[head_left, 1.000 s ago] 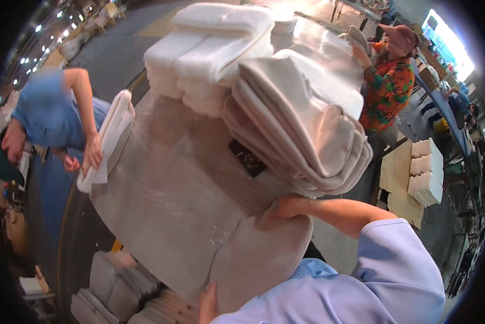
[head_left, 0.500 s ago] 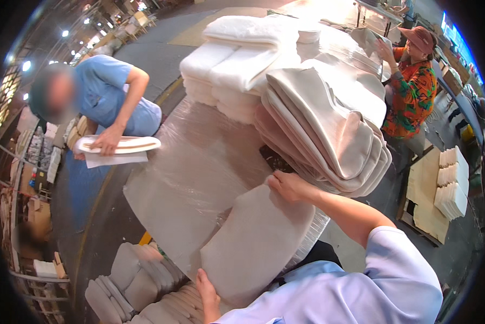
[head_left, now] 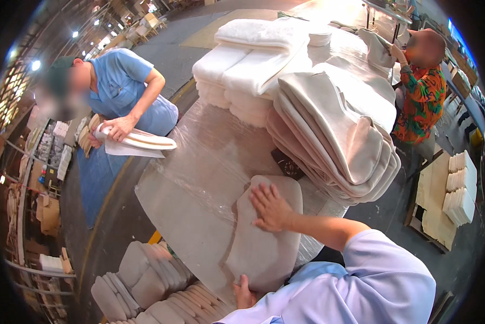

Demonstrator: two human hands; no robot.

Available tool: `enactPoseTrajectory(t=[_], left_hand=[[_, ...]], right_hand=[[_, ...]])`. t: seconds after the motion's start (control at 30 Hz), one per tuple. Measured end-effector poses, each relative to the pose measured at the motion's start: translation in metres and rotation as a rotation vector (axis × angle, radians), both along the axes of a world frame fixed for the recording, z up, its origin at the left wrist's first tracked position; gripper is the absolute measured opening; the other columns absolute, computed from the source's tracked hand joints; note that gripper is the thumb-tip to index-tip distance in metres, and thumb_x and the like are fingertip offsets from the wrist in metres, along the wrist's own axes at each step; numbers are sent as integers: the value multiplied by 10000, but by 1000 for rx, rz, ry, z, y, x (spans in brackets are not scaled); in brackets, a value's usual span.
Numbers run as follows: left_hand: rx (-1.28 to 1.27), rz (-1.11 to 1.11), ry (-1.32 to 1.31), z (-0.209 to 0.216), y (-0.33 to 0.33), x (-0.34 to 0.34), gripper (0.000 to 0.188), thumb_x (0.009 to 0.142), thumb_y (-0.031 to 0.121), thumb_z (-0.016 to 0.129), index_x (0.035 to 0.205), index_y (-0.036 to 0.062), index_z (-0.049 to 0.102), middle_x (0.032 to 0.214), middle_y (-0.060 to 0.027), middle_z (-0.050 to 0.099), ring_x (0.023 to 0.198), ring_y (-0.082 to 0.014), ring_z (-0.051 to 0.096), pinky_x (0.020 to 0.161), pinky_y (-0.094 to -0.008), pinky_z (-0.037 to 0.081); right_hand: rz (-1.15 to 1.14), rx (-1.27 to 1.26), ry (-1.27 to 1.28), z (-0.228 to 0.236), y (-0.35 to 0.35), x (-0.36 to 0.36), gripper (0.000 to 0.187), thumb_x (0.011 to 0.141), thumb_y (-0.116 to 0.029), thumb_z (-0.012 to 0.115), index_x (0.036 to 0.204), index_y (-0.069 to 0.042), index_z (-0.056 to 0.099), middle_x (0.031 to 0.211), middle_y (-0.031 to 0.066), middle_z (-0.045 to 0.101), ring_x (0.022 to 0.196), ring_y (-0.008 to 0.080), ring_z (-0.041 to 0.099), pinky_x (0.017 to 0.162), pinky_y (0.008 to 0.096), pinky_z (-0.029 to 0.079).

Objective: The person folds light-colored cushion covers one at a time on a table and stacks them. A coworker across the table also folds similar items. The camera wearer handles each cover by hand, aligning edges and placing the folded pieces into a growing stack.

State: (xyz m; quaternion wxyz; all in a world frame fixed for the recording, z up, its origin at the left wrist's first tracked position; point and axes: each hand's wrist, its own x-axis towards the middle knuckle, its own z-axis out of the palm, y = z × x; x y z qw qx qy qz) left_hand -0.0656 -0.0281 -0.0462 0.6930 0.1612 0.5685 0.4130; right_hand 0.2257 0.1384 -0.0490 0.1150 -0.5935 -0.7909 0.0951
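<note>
Co-worker in blue shirt: at far left; a white pad is held in both hands.

Stack of grey cushions: set low, beside the near left edge of the table.

Table: broad, shiny-topped; low friction is expected.

Left hand: placed at the near left rim of the grey cushion, thumb raised; the other fingers are partly hidden, so whether the rim is gripped cannot be told.

White padding: piled at the far side of the table.

Grey cushion: one, rounded, waisted at the left side; laid flat on the table's near edge, between both hands. Judged light, soft and bendable, not fragile; the cover is judged matt and easily gripped, though sliding on the tabletop is likely. Best taken by opposite rims, with support given underneath so that sagging is limited.

Right hand: laid palm down on the cushion's upper part, fingers spread, nothing grasped.

Beige covers: heaped, folded, beyond the right hand.

Co-worker in patterned shirt: stationed at far right; a grey piece is held up.
</note>
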Motion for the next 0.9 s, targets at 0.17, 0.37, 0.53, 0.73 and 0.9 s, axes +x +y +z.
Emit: enactPoseTrajectory(t=[0.17, 0.37, 0.53, 0.73, 0.9], left_hand=[[4, -112, -189, 18, -1, -1, 725, 1020, 194, 725, 1619, 131, 322, 1576, -165, 488, 1412, -340, 520, 1151, -594, 466], [-90, -188, -343, 32, 3, 7, 794, 974, 217, 768, 1621, 104, 322, 1580, -215, 464, 1436, -381, 482, 1179, -577, 420], [130, -293, 65, 40, -2, 13, 759, 954, 261, 784, 1579, 65, 400, 1523, -264, 507, 1398, -429, 506, 1148, -558, 443], [724, -395, 597, 62, -8, 36, 736, 931, 313, 804, 1530, 19, 495, 1454, -322, 560, 1353, -487, 535, 1112, -535, 470], [720, -425, 417, 71, -29, 57, 800, 913, 224, 817, 1583, -2, 443, 1447, -321, 576, 1311, -482, 566, 1087, -504, 485]], right_hand=[[351, -139, 154, -4, -57, -62, 863, 1014, -649, 502, 1620, -39, 425, 1726, 256, 289, 1632, 438, 175, 1311, 622, 109], [-115, 149, 563, 6, 5, -17, 556, 1056, -531, 510, 1427, -137, 640, 1598, 210, 481, 1513, 429, 393, 1235, 641, 256], [-492, -158, 524, 33, 67, 39, 539, 1086, -527, 430, 1230, -95, 719, 1402, 165, 620, 1340, 409, 520, 1110, 594, 381], [-615, 169, 1037, 46, 112, 101, 619, 1105, -546, 371, 1113, -57, 751, 1196, 296, 681, 1187, 472, 586, 1037, 506, 449], [-800, 203, 1507, 56, 118, 54, 694, 1143, -589, 348, 967, -33, 725, 969, 109, 684, 955, 233, 609, 917, 396, 476]])
